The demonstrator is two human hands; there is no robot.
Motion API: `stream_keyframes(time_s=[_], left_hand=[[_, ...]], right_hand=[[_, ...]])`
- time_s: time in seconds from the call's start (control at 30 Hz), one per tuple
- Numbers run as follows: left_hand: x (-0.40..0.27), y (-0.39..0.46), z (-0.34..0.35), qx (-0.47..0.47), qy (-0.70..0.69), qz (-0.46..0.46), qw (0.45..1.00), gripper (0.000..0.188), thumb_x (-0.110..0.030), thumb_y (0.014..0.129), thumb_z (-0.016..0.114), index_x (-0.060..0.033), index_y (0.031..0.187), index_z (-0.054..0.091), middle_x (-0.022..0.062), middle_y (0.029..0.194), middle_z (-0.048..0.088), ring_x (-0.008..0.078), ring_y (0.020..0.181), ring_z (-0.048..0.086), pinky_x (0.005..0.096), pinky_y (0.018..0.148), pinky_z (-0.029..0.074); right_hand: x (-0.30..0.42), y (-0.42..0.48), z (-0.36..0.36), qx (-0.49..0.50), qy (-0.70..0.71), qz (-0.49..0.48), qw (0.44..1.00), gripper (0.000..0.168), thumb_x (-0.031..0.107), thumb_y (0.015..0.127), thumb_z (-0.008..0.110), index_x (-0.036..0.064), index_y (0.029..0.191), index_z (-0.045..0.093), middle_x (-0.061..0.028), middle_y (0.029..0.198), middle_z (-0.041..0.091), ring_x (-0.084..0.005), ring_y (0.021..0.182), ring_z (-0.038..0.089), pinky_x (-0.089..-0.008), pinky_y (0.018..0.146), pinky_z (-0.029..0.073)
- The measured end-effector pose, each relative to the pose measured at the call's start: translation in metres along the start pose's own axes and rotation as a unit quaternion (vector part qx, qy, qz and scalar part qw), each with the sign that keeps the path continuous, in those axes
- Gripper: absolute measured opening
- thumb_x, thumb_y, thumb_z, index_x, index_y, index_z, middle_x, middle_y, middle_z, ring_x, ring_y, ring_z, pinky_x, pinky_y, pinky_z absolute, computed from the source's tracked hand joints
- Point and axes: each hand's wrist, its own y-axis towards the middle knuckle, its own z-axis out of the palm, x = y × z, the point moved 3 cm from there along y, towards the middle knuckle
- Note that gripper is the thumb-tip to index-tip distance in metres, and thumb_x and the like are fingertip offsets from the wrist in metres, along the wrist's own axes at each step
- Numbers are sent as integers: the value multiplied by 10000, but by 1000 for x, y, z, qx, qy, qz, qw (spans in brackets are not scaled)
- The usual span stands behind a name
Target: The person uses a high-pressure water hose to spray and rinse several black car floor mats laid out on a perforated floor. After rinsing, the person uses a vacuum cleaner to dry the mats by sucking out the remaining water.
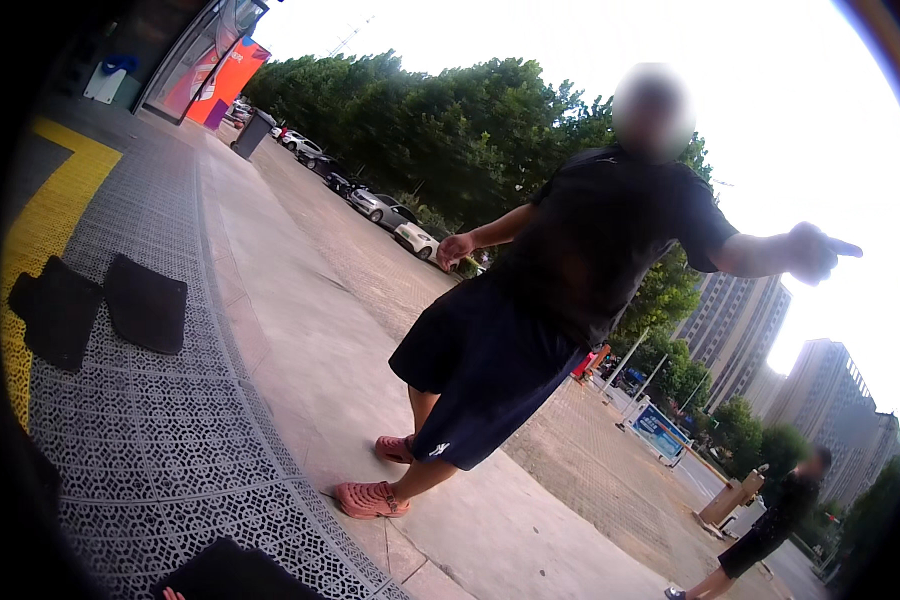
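Note:
At the bottom edge, a few fingertips of my left hand (172,594) show against a black car floor mat (232,574). The rest of that hand is cut off, so its grip cannot be made out. Only the upper part of this mat is in view. My right hand is out of view. Two more black floor mats lie on the grey plastic grid flooring (217,450) at the left. The left one (58,313) has a notched outline, and the other mat (146,304) lies right beside it.
A person (607,232) in a dark shirt, shorts and pink clogs stands ahead, one arm stretched out, pointing right. Another person (772,517) stands farther off by a barrier gate (731,495). A yellow floor strip (82,187), a wheeled bin (253,135) and parked cars (379,206) are at left.

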Motion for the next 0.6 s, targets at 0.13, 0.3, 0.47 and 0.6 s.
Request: stream_keyframes(time_s=[0.13, 0.3, 0.47, 0.6], left_hand=[[3, -1, 4, 0, -10, -3, 1000, 790, -361, 876, 618, 50, 1471, 300, 230, 1549, 279, 324, 1460, 234, 456, 1209, 165], [5, -4, 5, 8, -16, -3, 1000, 804, -381, 870, 622, 44, 1473, 300, 226, 1556, 266, 340, 1461, 219, 471, 1208, 154], [22, -2, 23, 111, -33, -25, 993, 850, -459, 859, 627, 10, 1487, 300, 226, 1576, 208, 364, 1471, 163, 493, 1198, 144], [4, 11, -24, 154, -96, -60, 982, 787, -489, 881, 606, -38, 1476, 357, 234, 1558, 250, 391, 1458, 184, 494, 1182, 196]], right_hand=[[0, 0, -5, 8, -8, -7, 1000, 414, 388, 740, 766, 31, 924, 662, -118, 690, 642, -224, 599, 616, -387, 562, 495], [-2, 3, -13, 19, -22, -26, 999, 427, 401, 738, 769, 32, 927, 662, -124, 698, 645, -233, 613, 621, -392, 576, 498], [15, 6, -25, 29, -46, -82, 995, 440, 413, 736, 771, 34, 930, 663, -130, 706, 649, -241, 626, 626, -398, 589, 502], [53, 6, -50, 2, -94, -163, 982, 450, 424, 735, 773, 35, 932, 663, -134, 712, 651, -248, 637, 630, -402, 600, 504]])
